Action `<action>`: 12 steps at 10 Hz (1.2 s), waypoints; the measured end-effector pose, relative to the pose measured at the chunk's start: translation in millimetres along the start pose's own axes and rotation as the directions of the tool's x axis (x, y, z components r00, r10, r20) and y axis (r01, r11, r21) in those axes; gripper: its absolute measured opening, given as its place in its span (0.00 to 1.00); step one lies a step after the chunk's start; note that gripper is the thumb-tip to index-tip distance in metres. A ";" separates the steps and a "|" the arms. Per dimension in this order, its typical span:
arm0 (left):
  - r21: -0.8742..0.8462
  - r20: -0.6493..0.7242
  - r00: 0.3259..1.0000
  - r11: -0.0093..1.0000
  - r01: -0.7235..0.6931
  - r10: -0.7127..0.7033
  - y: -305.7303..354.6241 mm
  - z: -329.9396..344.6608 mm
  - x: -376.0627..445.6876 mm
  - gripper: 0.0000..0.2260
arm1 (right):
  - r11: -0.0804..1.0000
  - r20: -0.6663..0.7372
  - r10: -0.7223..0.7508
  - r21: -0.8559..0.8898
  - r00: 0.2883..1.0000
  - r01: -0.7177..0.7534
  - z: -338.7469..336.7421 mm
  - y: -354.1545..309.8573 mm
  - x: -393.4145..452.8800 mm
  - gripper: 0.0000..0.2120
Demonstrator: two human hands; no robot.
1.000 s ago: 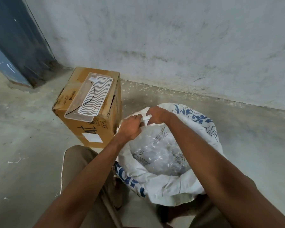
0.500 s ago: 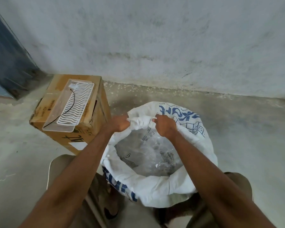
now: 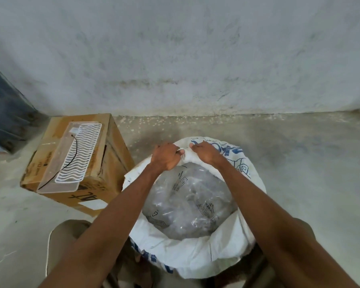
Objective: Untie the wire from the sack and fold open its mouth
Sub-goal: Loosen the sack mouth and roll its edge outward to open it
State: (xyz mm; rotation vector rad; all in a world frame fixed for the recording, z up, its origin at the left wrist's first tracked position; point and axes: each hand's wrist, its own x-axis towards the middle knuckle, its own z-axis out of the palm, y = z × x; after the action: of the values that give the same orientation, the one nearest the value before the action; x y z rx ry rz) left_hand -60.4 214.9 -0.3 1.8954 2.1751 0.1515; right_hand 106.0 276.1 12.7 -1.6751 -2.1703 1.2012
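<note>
- Sack (image 3: 197, 254) mouth open, rim rolled outward, clear plastic liner (image 3: 187, 202) inside.
- Left hand (image 3: 166, 155) grip clamped on far rim.
- Right hand (image 3: 204, 153) grip likewise.

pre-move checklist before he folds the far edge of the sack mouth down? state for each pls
1. Left hand grips the far rim of the sack: ok.
2. Right hand grips the same rim next to it: ok.
3. Wire off the sack mouth: ok, no tie shows on the mouth; a thin black wire lies on the white tray atop the cardboard box.
4. Near rim already rolled outward: ok.
5. Clear plastic inner bag free of the fingers: cannot tell, the fingertips are hidden in the cloth.
6. Room beyond the far rim: ok, bare floor up to the wall.
</note>
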 end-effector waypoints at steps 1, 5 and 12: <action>-0.173 0.108 0.987 0.976 0.134 -0.116 -15.0 -12.7 21.0 0.18 | 0.936 -0.193 -0.191 -0.332 0.963 0.119 0.6 15.0 -16.2 0.25; 0.181 -0.121 0.988 0.981 -0.070 0.093 13.1 -4.5 16.0 0.29 | 0.984 -0.149 0.168 0.076 0.974 -0.158 -39.9 33.5 -1.3 0.23; -0.290 0.154 0.976 0.938 0.193 -0.153 76.8 -14.0 57.9 0.15 | 0.909 -0.427 -0.149 -0.414 0.892 -0.046 -42.4 72.5 -52.5 0.19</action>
State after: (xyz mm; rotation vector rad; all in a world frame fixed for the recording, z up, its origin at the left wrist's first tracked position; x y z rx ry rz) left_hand 2.7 284.5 24.8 1.4976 2.0808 0.3015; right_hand 202.9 255.8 10.9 -1.7961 -2.2343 0.2799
